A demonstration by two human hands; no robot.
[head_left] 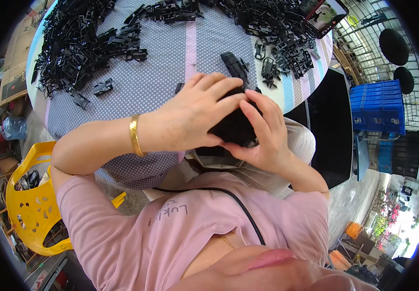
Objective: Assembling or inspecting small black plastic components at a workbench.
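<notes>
My left hand point(190, 112), with a gold bracelet at the wrist, is closed over the top and left side of a dark black object point(232, 127). From the other side my right hand point(271, 133) grips it, fingertips meeting the left ones at its upper edge. Fingers cover most of the object, so its kind cannot be told. It is held above my lap at the table's near edge. Just beyond the hands lies a long black plastic part point(232, 64). A smaller black plastic part point(270, 69) rests to its right.
Heaps of black plastic parts point(69, 53) spread along the far and left sides of the dotted tablecloth point(163, 72). A phone point(324, 18) stands at the far right. Around the table are a yellow plastic chair point(30, 213), blue crates point(378, 106) and a clear water jug point(14, 128).
</notes>
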